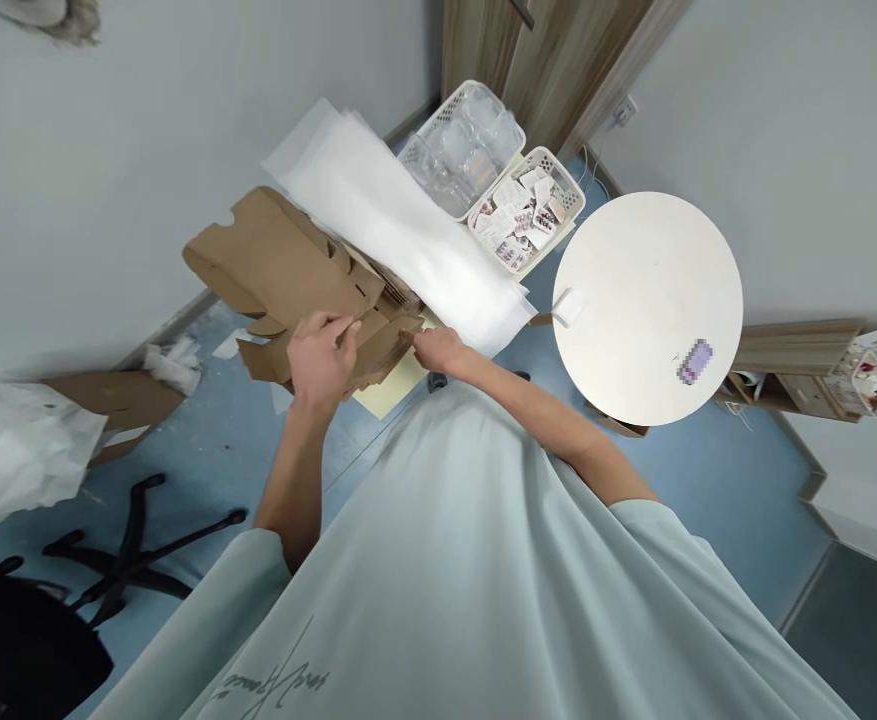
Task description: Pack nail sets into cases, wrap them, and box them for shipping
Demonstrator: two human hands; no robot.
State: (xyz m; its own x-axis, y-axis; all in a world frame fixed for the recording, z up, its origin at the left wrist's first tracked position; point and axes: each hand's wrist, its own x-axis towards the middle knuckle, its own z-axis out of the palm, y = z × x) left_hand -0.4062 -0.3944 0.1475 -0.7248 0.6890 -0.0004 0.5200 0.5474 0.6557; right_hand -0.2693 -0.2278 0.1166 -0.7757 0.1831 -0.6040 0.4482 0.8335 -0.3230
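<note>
A brown cardboard box [280, 260] lies in front of me, its slotted lid panel opened out toward the far left. My left hand [322, 358] is closed on the near part of the box, with thumb and fingers pinched at a cardboard edge. At the right end, my right hand [438, 350] has its fingers curled on a corner flap. My fingers partly cover the edges they grip. Just beyond the box, long white sheets [408, 225] lie in a stack. A pale yellow sheet [391, 388] shows under the near side of the box.
Two white baskets stand beyond the sheets: one with clear plastic packaging [464, 140], one with small carded items [520, 215]. A round white table [633, 280] is to the right. A black chair base [127, 555] and a white plastic bag [25, 445] are at left.
</note>
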